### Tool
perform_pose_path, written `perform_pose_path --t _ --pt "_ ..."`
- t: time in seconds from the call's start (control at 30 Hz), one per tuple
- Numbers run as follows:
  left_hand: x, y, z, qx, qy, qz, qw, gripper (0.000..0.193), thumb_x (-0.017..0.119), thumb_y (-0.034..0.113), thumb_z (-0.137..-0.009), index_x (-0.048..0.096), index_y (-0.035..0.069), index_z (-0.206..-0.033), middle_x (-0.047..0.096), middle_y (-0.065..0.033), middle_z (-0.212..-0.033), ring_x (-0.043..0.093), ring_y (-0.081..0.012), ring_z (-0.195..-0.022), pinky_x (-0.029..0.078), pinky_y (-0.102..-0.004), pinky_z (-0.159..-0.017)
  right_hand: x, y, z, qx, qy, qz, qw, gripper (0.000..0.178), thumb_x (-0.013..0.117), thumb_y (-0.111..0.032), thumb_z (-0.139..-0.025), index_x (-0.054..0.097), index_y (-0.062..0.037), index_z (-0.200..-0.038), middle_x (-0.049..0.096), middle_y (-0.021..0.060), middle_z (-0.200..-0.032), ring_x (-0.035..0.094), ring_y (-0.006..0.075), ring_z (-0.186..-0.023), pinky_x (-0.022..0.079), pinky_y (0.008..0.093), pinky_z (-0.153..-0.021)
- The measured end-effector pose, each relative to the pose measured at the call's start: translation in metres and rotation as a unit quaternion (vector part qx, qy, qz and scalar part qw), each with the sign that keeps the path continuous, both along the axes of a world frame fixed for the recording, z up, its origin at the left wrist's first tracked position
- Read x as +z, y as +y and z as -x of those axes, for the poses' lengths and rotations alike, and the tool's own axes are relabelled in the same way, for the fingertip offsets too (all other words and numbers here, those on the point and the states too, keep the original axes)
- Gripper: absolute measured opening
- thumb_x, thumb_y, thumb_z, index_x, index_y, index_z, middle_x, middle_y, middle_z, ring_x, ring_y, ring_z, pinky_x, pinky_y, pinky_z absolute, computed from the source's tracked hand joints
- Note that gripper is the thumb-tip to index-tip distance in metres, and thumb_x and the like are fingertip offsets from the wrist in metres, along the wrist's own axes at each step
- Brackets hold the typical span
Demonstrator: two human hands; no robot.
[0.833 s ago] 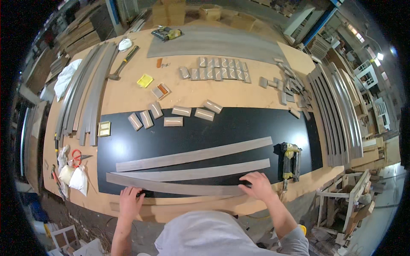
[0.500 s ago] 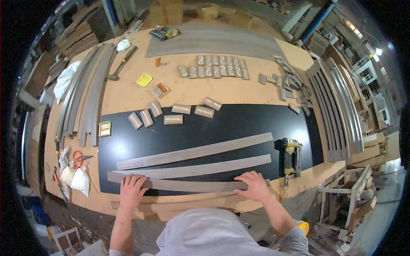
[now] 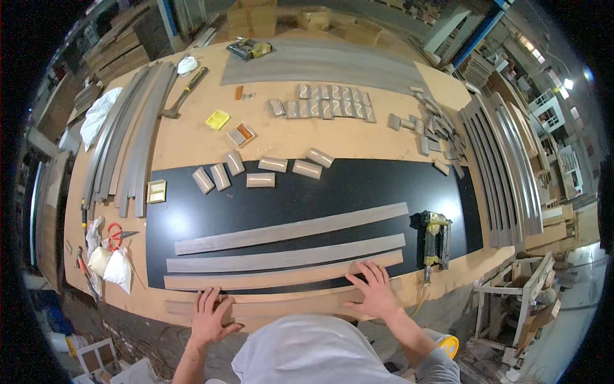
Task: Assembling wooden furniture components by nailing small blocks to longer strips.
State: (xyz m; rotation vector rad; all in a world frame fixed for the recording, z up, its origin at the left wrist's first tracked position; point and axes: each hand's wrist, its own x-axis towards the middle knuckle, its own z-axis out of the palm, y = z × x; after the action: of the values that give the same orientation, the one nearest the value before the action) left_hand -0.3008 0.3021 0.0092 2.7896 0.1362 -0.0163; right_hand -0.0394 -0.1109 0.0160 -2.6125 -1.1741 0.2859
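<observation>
Strip: nearest grey strip (image 3: 281, 278) under right hand (image 3: 374, 293), fingers spread flat.
Left hand (image 3: 210, 318): open, apparently on bench edge.
Change: strip now straighter.

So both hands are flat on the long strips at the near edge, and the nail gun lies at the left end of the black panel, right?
Not quite: the head view shows the nail gun at the right end of the black panel. The left hand and right hand do lie flat on the long strips.

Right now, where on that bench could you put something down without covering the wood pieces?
The black sheet is bare between the small blocks and the top long strip. Tan benchtop is bare beyond the sheet. It is crowded near the hands, left hand and right hand, and among the offcuts.
</observation>
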Motion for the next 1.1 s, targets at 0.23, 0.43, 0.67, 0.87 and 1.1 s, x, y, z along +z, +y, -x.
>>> perform_pose_path --t 0.23,0.43,0.67,0.87,1.1 --pt "-0.003 0.003 -0.021 0.049 -0.063 -0.027 0.996 0.065 0.087 0.024 -0.073 0.061 0.01 -0.131 0.059 -0.009 -0.134 0.053 -0.0305 -0.129 0.035 -0.0547 -0.114 -0.007 -0.006 -0.01 0.028 -0.018 -0.038 0.999 0.077 0.088 -0.056 -0.069 0.065 -0.0246 -0.135 0.047 0.0081 -0.156 0.04 0.0347 -0.146 0.031 0.0583 -0.116" --pt "0.0 0.011 -0.053 0.086 -0.068 0.012 0.994 0.06 0.086 0.021 -0.075 0.063 0.011 -0.13 0.06 -0.0099 -0.135 0.053 -0.0317 -0.131 0.036 -0.0555 -0.115 -0.02 -0.009 -0.027 0.029 -0.081 -0.063 0.994 0.063 0.089 -0.047 -0.07 0.071 -0.0203 -0.125 0.058 0.006 -0.146 0.05 0.0321 -0.139 0.038 0.0524 -0.112" --pt "-0.022 0.007 -0.039 0.039 -0.058 -0.016 0.997 0.059 0.086 0.023 -0.078 0.064 0.01 -0.131 0.055 -0.0118 -0.148 0.047 -0.0333 -0.142 0.035 -0.0569 -0.117 0.0 0.001 -0.029 -0.009 -0.058 -0.062 0.996 0.06 0.086 -0.039 -0.075 0.068 -0.0193 -0.129 0.058 0.0053 -0.145 0.048 0.0326 -0.139 0.036 0.052 -0.114" --pt "-0.017 0.001 -0.043 0.105 -0.051 0.029 0.993 0.064 0.079 0.025 -0.086 0.057 0.01 -0.144 0.042 -0.0183 -0.16 0.036 -0.0424 -0.149 0.03 -0.0605 -0.12 -0.009 0.003 -0.038 -0.043 -0.066 -0.064 0.995 0.062 0.082 -0.033 -0.081 0.062 -0.0162 -0.138 0.057 0.0104 -0.145 0.047 0.0367 -0.138 0.036 0.0549 -0.114" --pt "-0.027 0.079 -0.058 0.432 -0.084 -0.072 0.895 0.064 0.073 0.03 -0.091 0.054 0.003 -0.146 0.046 -0.0221 -0.153 0.041 -0.0445 -0.142 0.034 -0.0575 -0.116 -0.038 -0.027 -0.114 -0.333 -0.112 -0.024 0.936 0.068 0.077 -0.044 -0.086 0.059 -0.0075 -0.141 0.057 0.0181 -0.138 0.055 0.04 -0.126 0.048 0.0505 -0.104"
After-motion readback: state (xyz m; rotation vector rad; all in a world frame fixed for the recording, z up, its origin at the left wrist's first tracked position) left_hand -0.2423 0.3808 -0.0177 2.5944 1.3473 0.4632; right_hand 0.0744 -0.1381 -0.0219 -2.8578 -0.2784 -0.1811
